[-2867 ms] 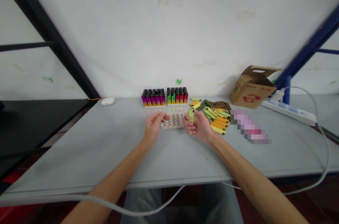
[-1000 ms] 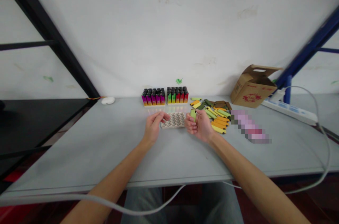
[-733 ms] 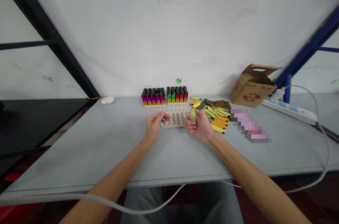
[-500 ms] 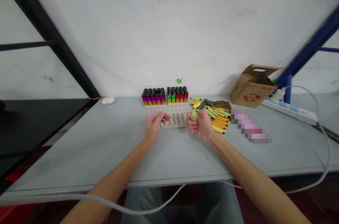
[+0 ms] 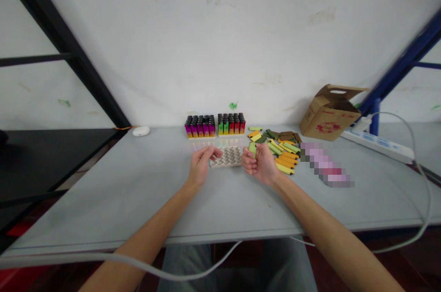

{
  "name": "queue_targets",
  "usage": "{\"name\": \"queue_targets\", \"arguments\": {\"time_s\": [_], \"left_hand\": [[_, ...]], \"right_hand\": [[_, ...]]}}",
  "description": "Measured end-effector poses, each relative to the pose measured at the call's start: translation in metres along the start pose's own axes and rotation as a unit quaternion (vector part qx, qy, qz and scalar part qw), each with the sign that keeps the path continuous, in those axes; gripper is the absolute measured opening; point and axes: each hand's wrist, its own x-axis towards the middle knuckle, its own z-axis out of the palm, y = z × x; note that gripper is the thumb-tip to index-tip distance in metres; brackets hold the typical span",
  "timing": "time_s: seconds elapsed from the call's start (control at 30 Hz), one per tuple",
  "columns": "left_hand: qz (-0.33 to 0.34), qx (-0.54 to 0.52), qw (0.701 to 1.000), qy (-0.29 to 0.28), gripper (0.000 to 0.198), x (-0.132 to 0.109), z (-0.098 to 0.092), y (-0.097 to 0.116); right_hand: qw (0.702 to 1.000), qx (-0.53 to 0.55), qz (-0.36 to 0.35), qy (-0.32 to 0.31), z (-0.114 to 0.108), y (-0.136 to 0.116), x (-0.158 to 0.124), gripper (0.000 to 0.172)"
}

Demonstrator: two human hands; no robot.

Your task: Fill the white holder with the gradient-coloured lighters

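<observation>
My right hand [image 5: 259, 163] is closed around a light green lighter [image 5: 252, 148], held upright just right of the white tray [image 5: 227, 162]. Rows of slots cover this tray, and no lighters show in it. At its left end is my left hand [image 5: 201, 163], palm inward, its fingers loosely bent and apart with nothing visible in them. Whether these fingertips touch the tray I cannot tell. Beyond my right hand lies a loose pile of lighters [image 5: 286, 159] in yellow, orange, green and brown; the hand covers part of it.
Behind the tray stand two filled racks, one with purple lighters [image 5: 200, 127], the other with green and red lighters [image 5: 231, 124]. An open cardboard box [image 5: 329, 117], a power strip [image 5: 382, 145] and a blurred pink packet [image 5: 325, 163] are at right. A white case [image 5: 141, 131] sits far left.
</observation>
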Motion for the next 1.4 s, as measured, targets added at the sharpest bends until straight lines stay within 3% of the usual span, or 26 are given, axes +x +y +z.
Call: {"name": "queue_targets", "arguments": {"time_s": [0.43,0.77,1.4], "left_hand": [[-0.008,-0.025,1.0,-0.001,0.035,0.0,-0.001,-0.002],[-0.027,-0.053,0.998,-0.012,0.037,-0.001,0.0,0.0],[-0.022,-0.047,0.998,-0.021,0.037,-0.001,0.0,-0.001]], "right_hand": [[0.996,0.088,-0.025,0.022,0.0,-0.01,-0.003,0.025],[0.993,0.107,-0.015,0.037,-0.002,-0.012,-0.003,0.035],[0.996,0.028,-0.048,0.063,-0.004,-0.004,0.001,0.025]]}}
